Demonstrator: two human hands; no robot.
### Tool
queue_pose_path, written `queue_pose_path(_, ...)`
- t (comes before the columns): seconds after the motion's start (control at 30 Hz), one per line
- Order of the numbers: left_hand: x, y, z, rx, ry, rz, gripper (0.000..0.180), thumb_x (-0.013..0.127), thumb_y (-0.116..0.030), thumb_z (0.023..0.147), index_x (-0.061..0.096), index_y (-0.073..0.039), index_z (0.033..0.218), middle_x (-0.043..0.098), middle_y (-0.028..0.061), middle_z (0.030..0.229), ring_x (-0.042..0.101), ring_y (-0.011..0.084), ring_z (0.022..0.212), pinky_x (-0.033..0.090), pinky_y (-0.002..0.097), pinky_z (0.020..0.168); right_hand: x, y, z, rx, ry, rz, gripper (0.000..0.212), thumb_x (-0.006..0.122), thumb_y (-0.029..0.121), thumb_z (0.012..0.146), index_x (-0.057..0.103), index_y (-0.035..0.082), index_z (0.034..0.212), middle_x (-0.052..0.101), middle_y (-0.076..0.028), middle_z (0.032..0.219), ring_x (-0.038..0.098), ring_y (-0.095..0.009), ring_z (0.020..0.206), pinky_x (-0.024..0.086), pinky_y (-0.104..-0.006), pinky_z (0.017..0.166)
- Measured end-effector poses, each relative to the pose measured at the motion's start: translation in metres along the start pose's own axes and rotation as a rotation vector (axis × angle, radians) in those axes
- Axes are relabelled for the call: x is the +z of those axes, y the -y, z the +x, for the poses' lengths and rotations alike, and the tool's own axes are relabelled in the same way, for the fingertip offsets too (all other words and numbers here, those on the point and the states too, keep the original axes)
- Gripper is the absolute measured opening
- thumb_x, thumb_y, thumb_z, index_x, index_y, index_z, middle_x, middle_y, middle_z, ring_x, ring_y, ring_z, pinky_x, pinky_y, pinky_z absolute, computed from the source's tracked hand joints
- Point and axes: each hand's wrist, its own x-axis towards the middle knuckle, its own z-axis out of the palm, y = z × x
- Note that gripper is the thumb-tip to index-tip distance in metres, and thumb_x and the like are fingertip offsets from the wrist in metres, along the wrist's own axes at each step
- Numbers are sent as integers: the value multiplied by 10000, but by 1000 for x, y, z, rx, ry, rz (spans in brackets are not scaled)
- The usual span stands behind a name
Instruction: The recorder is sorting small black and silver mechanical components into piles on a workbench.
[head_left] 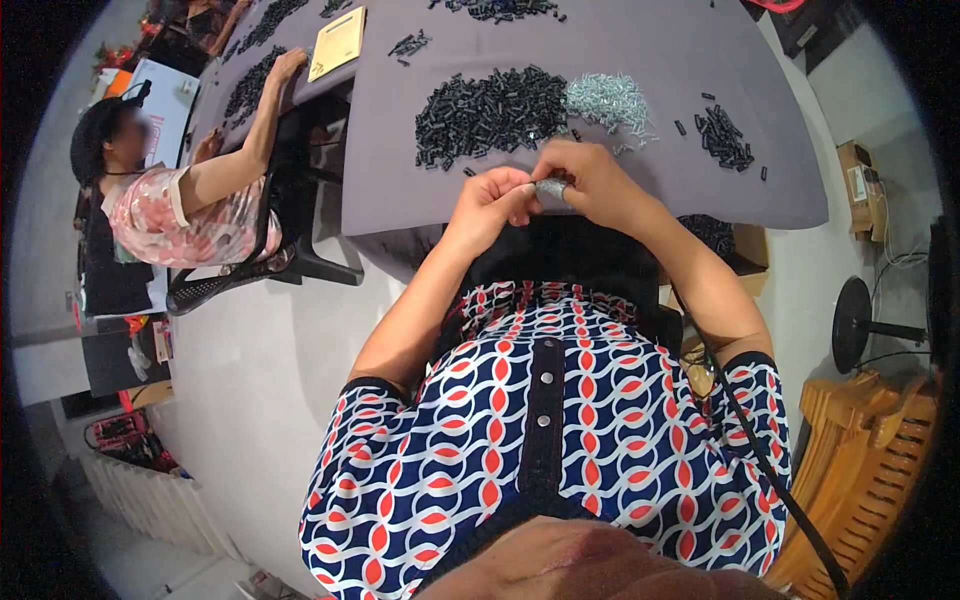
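Observation:
My left hand (492, 208) and my right hand (590, 188) meet over the near edge of the cloth-covered table, fingertips pinched together. What they hold between them is too small and hidden to name; a dark speck shows at the fingertips. Silver wrapping (552, 188) covers one digit of my right hand. Just beyond my hands lies a large heap of short black tube-like pieces (480, 115). Touching its right side is a smaller heap of shiny silvery pieces (608, 103). Farther right sits a small group of similar black pieces (724, 140).
The grey tablecloth (385, 150) hangs over the front edge. At left, a seated co-worker (190, 200) reaches over another table beside a yellow tray (337, 44). Cardboard boxes (860, 190), a black round-based stand (852, 310) and wooden slatted furniture (870, 460) are on the right.

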Motion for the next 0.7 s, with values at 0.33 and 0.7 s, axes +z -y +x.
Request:
queue_pose_path(0.33,5,-12,-6,-247,49,-329,145,559,-118,998,645,-8,1037,689,76,778,594,87,563,476,188,514,-8,4,-5,-110,57,-90,264,597,-69,754,659,15,997,632,-103,825,620,-265,800,478,-334,711)
queue_pose_path(0.7,4,-3,5,-52,-90,-349,122,608,-139,976,657,-29,995,707,78,779,589,80,561,475,199,526,-15,-14,-2,159,-79,302,270,603,87,946,615,18,1208,672,-54,994,635,-133,940,508,-281,795)
